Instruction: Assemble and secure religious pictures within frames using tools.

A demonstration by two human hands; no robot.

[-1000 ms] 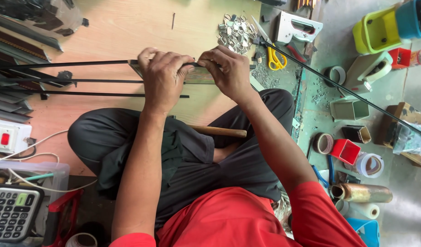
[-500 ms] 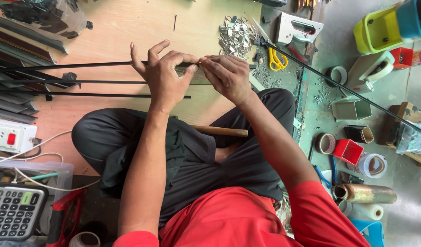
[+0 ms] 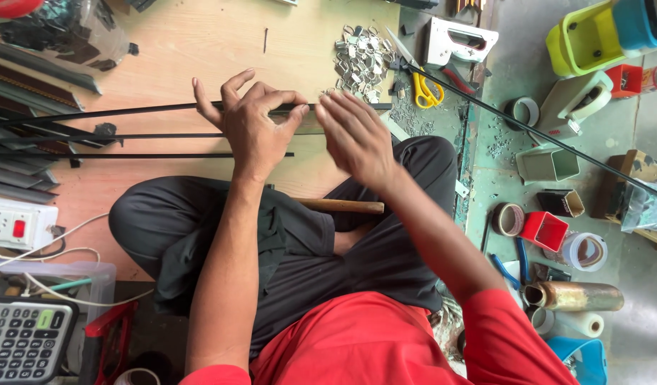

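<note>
Both hands half-open, left hand point(image 3: 253, 128) pinching black strip point(image 3: 129, 111), right hand point(image 3: 353, 135) hiding it.

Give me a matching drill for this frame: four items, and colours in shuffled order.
Items:
1. scissors handles
2. small open box right of the knee
3. calculator at bottom left
4. hammer handle by the lap

Colours:
A. red
B. wood brown
C. yellow
D. grey with dark keys

Pairs: 1-C, 2-A, 3-D, 4-B.

For context: the left hand pinches the thin black strip on the wooden board; the right hand is beside it, and whether it touches the strip is hard to tell.
</note>
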